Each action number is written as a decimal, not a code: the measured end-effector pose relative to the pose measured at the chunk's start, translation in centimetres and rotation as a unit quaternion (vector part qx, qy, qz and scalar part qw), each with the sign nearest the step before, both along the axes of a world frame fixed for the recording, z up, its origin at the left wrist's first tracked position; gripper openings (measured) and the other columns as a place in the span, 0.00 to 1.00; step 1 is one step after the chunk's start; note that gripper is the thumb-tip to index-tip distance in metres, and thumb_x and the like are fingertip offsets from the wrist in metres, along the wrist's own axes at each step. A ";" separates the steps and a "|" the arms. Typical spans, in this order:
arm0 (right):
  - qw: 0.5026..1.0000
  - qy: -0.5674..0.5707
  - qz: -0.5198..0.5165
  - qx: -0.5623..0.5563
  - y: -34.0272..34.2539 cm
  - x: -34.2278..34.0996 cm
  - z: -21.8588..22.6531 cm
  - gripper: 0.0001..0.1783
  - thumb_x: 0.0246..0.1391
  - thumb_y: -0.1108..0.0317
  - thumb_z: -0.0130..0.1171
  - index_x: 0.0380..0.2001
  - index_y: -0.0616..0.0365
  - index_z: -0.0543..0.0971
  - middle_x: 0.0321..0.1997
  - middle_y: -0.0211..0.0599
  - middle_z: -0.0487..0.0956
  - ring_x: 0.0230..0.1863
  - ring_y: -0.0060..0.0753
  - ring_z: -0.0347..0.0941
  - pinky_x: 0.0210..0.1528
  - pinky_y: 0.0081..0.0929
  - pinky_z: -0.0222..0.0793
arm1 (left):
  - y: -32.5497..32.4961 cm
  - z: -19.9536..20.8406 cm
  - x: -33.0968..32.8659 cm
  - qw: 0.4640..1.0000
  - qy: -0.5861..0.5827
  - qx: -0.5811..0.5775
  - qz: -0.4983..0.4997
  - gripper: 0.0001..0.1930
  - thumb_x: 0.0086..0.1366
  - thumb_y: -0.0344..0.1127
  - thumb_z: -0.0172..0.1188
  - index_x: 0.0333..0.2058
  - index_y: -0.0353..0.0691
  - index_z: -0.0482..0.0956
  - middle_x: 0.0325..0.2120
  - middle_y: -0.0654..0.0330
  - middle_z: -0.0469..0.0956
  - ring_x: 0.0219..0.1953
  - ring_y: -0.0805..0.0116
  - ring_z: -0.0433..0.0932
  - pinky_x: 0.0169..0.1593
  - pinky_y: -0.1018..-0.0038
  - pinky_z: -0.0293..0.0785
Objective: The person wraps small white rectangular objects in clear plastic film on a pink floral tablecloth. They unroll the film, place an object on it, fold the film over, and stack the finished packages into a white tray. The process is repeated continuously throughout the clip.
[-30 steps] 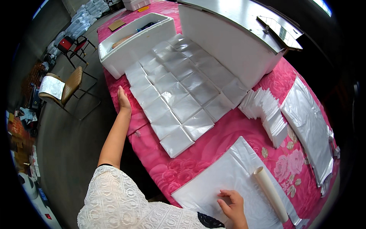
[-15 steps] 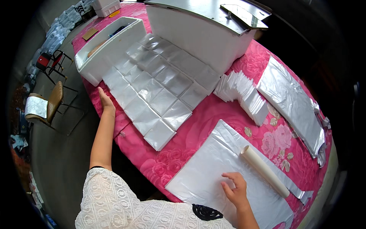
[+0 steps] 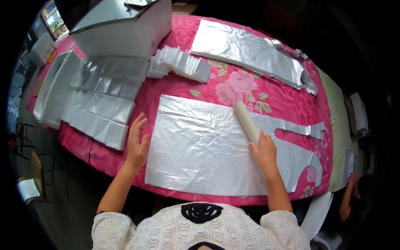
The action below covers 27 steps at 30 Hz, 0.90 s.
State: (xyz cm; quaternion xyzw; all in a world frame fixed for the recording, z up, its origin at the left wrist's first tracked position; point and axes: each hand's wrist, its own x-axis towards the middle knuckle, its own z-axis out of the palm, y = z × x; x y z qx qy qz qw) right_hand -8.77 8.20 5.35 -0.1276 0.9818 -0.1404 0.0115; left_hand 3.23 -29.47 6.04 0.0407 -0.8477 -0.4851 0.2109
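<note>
Both hands have shifted since the earlier frame: the left hand (image 3: 137, 146) has moved to the left edge of the near silver bag stack (image 3: 200, 150), and the right hand (image 3: 264, 154) has closed on the pale tube (image 3: 246, 121), now swung crosswise on that stack. Caution: the thin top layer could crease or slide if the tube drags; a loose pinch could let the tube roll. Left fingers are spread, empty, palm inward; contact with the stack cannot be confirmed. Right forearm points forward, thumb and fingers gripping the tube's near end. Beyond, on the pink-covered counter (image 3: 291, 102), lie rows of flat packets (image 3: 98, 112), fanned white packets (image 3: 181, 63), further silver bags (image 3: 246, 50) and a white box (image 3: 125, 39).
</note>
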 end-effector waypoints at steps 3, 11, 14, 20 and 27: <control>0.997 -0.035 -0.052 -0.052 0.6 2.3 -0.5 0.34 0.50 0.56 0.59 0.54 0.68 0.64 0.43 0.47 0.71 0.43 0.47 0.68 0.44 0.38 0.67 | 9.3 -0.8 -0.7 0.977 -0.046 -0.045 -0.202 0.26 0.58 0.33 0.55 0.55 0.37 0.62 0.60 0.47 0.56 0.61 0.49 0.56 0.61 0.62 0.54; 0.980 0.024 0.110 -0.166 8.5 3.3 -3.2 0.27 0.58 0.58 0.46 0.55 0.65 0.65 0.60 0.52 0.62 0.61 0.52 0.55 0.62 0.38 0.50 | 25.9 -4.4 -2.9 0.907 0.007 -0.200 -0.372 0.41 0.55 0.53 0.56 0.61 0.37 0.53 0.62 0.34 0.37 0.64 0.36 0.41 0.64 0.57 0.45; 0.991 0.070 0.098 -0.063 15.6 2.9 -3.7 0.26 0.55 0.61 0.48 0.56 0.58 0.66 0.63 0.46 0.60 0.65 0.48 0.52 0.64 0.38 0.48 | 27.6 -3.9 -3.1 0.905 -0.009 -0.225 -0.361 0.42 0.53 0.56 0.57 0.61 0.38 0.54 0.62 0.34 0.36 0.65 0.35 0.37 0.64 0.55 0.43; 0.978 0.135 -0.161 0.005 35.0 1.3 -5.7 0.22 0.57 0.67 0.44 0.54 0.65 0.68 0.60 0.49 0.65 0.63 0.46 0.57 0.64 0.32 0.51 | 30.5 -3.1 -3.5 0.902 -0.010 -0.224 -0.369 0.36 0.52 0.55 0.57 0.54 0.36 0.64 0.63 0.35 0.38 0.65 0.35 0.35 0.64 0.53 0.44; 0.941 0.241 -0.232 0.049 39.2 2.1 -4.9 0.09 0.48 0.67 0.56 0.32 0.60 0.78 0.37 0.41 0.78 0.42 0.41 0.74 0.45 0.33 0.68 | 31.9 -3.1 -3.8 0.894 -0.001 -0.242 -0.376 0.34 0.51 0.54 0.57 0.52 0.35 0.66 0.63 0.38 0.42 0.65 0.36 0.36 0.64 0.52 0.45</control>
